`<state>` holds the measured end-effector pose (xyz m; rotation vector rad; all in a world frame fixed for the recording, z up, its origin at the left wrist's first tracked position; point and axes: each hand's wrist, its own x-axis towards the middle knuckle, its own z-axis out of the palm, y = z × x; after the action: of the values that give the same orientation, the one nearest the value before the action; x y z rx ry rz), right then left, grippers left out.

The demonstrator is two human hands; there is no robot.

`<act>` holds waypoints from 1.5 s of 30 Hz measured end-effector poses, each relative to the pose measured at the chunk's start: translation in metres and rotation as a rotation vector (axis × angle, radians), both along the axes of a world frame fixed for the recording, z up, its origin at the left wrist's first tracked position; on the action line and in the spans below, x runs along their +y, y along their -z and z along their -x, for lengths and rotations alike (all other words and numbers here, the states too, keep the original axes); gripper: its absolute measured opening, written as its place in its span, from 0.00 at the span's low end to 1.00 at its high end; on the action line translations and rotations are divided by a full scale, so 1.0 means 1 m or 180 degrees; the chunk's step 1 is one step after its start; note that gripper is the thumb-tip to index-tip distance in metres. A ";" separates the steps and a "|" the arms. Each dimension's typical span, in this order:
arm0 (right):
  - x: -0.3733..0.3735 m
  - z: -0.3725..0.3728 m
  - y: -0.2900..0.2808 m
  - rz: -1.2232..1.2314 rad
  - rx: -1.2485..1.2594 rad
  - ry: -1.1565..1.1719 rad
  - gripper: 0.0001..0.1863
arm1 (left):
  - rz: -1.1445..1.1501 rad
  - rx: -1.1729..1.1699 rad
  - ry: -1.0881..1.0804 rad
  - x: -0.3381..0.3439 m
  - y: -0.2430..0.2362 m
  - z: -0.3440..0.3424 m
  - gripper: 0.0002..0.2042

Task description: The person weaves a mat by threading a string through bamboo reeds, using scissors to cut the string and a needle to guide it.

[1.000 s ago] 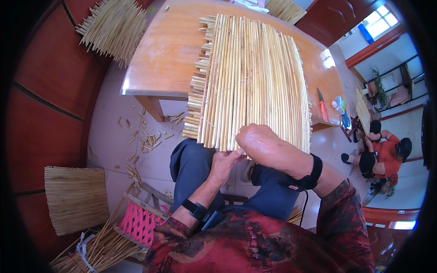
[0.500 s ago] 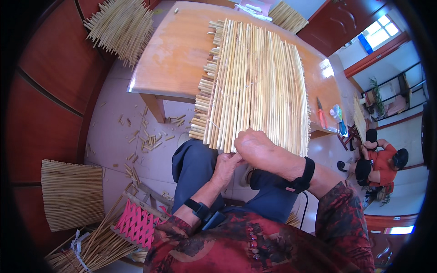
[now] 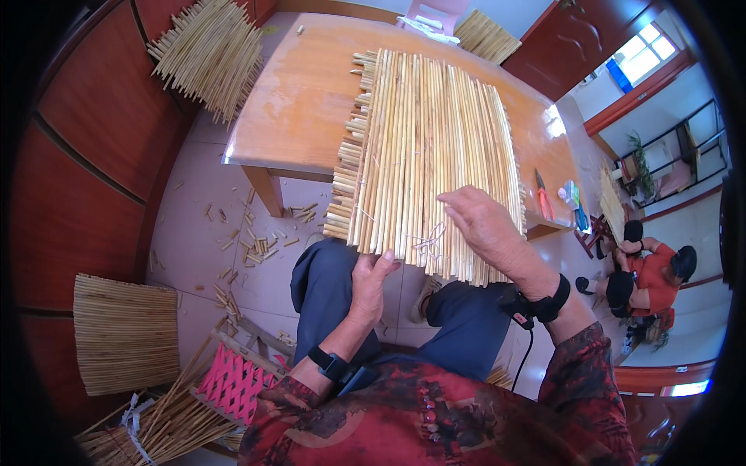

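Note:
A mat of pale reed stalks (image 3: 420, 155), bound with thin string, lies on the wooden table and juts past its near edge toward my knees. My left hand (image 3: 368, 289) is at the mat's near edge, thumb against the stalk ends and the other fingers partly hidden below. Over the near right part of the mat is my right hand (image 3: 488, 230), fingers stretched out and nothing in them. Left of it, a loose tangle of thin string (image 3: 429, 242) lies on the stalks.
Pliers with red handles (image 3: 543, 196) lie on the table (image 3: 295, 101) to the right. Stalk bundles (image 3: 214, 58) and a finished-looking mat (image 3: 126, 334) stand at left. Cut pieces (image 3: 256, 247) litter the floor. Another person (image 3: 657, 276) sits at far right.
Both hands were together at the mat's near edge. My right hand has since moved up and right over the mat and opened; the left has shifted slightly left. String now shows there.

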<state>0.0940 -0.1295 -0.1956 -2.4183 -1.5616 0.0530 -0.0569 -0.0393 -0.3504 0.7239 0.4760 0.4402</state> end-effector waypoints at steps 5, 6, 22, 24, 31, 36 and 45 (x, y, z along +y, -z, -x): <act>-0.023 -0.009 0.018 -0.0018 0.0434 0.0343 0.13 | 0.0424 0.0142 -0.0516 0.006 -0.012 -0.013 0.19; -0.023 -0.011 0.023 -0.0128 0.0561 0.0335 0.13 | 0.0622 -0.0131 -0.0731 0.007 -0.009 -0.019 0.19; 0.002 -0.024 -0.014 -0.1957 0.2000 0.1173 0.26 | -0.1022 -0.0797 -0.0657 0.031 -0.138 -0.010 0.12; 0.004 -0.016 -0.036 -0.2397 0.2181 0.1158 0.26 | -0.1441 -0.0867 -0.0650 0.024 -0.174 -0.005 0.12; -0.024 0.037 -0.084 -0.3993 0.4155 0.0477 0.28 | -0.5279 -0.1546 -0.1162 -0.019 -0.234 0.010 0.23; -0.067 0.076 -0.056 -0.3761 0.4646 0.0246 0.27 | -0.6546 -0.1647 -0.0569 -0.056 -0.218 0.018 0.20; -0.101 0.092 0.027 -0.2710 0.4545 0.0640 0.25 | -0.7325 -0.1152 0.0727 -0.050 -0.157 0.059 0.25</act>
<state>0.0017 -0.2303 -0.2230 -1.1924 -0.4594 0.7117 -0.1162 -0.0896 -0.1937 2.7692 -0.7757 0.7761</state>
